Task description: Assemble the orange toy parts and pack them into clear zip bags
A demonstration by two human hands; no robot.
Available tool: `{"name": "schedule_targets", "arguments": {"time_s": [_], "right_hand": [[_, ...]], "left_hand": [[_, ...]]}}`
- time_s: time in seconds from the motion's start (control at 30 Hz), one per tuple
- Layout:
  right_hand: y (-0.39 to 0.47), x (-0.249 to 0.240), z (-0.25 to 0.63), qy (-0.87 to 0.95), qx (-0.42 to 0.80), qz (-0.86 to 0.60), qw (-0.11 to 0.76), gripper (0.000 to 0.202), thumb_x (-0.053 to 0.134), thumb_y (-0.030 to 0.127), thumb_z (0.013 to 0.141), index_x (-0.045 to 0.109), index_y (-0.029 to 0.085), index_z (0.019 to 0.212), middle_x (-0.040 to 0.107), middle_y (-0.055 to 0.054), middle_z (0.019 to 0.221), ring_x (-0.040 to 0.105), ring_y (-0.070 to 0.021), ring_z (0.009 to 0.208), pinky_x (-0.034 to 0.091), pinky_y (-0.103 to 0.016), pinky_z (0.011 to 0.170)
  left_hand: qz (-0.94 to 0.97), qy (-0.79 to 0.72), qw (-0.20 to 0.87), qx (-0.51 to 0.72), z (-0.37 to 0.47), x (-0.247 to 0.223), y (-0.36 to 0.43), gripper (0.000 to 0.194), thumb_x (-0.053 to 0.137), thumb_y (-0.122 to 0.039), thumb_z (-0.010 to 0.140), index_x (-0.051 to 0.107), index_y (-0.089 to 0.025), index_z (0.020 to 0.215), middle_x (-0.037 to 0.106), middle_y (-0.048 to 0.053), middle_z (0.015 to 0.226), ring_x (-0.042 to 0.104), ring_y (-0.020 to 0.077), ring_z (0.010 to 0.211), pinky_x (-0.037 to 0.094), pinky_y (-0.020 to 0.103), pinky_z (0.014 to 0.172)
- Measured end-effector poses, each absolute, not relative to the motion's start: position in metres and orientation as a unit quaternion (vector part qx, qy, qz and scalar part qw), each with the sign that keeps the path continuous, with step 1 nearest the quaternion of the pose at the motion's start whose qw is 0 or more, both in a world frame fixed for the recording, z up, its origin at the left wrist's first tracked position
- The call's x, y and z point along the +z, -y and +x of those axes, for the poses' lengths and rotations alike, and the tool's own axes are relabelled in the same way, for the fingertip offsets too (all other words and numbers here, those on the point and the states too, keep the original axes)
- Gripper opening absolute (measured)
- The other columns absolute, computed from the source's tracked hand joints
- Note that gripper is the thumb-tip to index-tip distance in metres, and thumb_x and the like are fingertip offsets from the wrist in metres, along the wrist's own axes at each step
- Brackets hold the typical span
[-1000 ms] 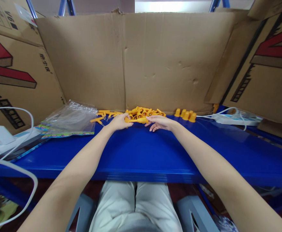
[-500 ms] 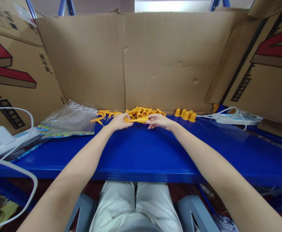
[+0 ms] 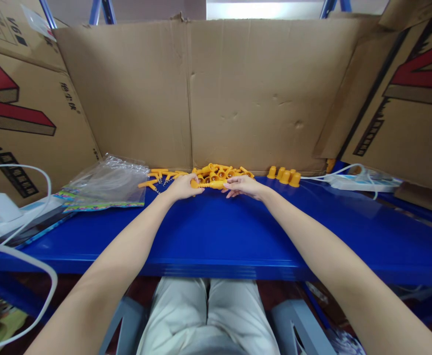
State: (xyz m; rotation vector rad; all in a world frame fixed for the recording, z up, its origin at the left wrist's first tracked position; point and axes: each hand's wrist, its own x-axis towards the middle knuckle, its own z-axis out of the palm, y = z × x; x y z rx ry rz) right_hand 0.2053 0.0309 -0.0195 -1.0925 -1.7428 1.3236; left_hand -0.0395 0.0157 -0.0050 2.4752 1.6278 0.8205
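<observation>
Curly handles [image 3: 148,183]: at least four, left of the yellow pile [image 3: 213,176]
Left hand [image 3: 182,188]: fingers holding one yellow stick [image 3: 216,185] by its left end
Stick: just in front of the pile
Right hand [image 3: 243,187]: fingertips pinching its right end
Cups [image 3: 295,179]: five, right of the pile

- Above the cardboard panel [image 3: 268,88], a white strip [image 3: 275,10] is so bright that its detail is lost.
- The panel itself receives soft, rather even light.
- Before its left part, the plastic bags [image 3: 105,182] give small glare.
- Far below the panel, the floor [image 3: 275,290] is dim.
- On both sides of it, the printed boxes [image 3: 419,133] look stretched, as through a wide lens.
- At its foot, the yellow pieces [image 3: 211,167] appear slightly soft.
</observation>
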Motion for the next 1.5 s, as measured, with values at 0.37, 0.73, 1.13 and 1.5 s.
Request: {"name": "schedule_targets", "arguments": {"time_s": [0.37, 0.73, 1.13, 1.5], "right_hand": [[-0.029, -0.018, 0.203, 0.67, 0.509, -0.418, 0.342, 0.022, 0.07, 0.03, 0.081, 0.068, 0.011, 0.089, 0.073, -0.01, 0.085, 0.068, -0.011, 0.062, 0.054, -0.018, 0.056], [-0.028, -0.017, 0.201, 0.656, 0.517, -0.428, 0.345, 0.021, 0.068, 0.032, 0.082, 0.068, 0.011, 0.086, 0.073, -0.01, 0.082, 0.067, -0.0114, 0.061, 0.054, -0.019, 0.057], [-0.025, -0.015, 0.199, 0.648, 0.516, -0.434, 0.355, 0.021, 0.069, 0.032, 0.081, 0.065, 0.012, 0.081, 0.073, -0.009, 0.078, 0.066, -0.0104, 0.058, 0.05, -0.017, 0.051], [-0.022, -0.008, 0.193, 0.578, 0.577, -0.381, 0.433, 0.006, 0.064, 0.019, 0.084, 0.059, 0.015, 0.085, 0.072, -0.007, 0.083, 0.067, -0.0113, 0.065, 0.054, -0.023, 0.068]], "left_hand": [[0.808, -0.527, 0.031, 0.26, -0.041, -0.006, -0.017, 0.034, 0.065, -0.047, 0.067, 0.06, -0.019, 0.086, 0.057, -0.003, 0.06, 0.057, 0.0169, 0.067, 0.037, 0.026, 0.065], [0.808, -0.527, 0.048, 0.259, -0.041, -0.006, -0.018, 0.036, 0.064, -0.047, 0.065, 0.06, -0.019, 0.087, 0.056, -0.002, 0.061, 0.056, 0.0174, 0.066, 0.036, 0.026, 0.061], [0.809, -0.525, 0.038, 0.26, -0.042, -0.007, -0.019, 0.035, 0.064, -0.047, 0.066, 0.06, -0.019, 0.087, 0.058, -0.002, 0.064, 0.057, 0.0174, 0.067, 0.037, 0.025, 0.062], [0.81, -0.506, 0.044, 0.292, -0.04, -0.008, -0.015, 0.054, 0.066, -0.054, 0.067, 0.053, -0.021, 0.108, 0.062, 0.001, 0.082, 0.06, 0.0193, 0.078, 0.041, 0.028, 0.069]]}}
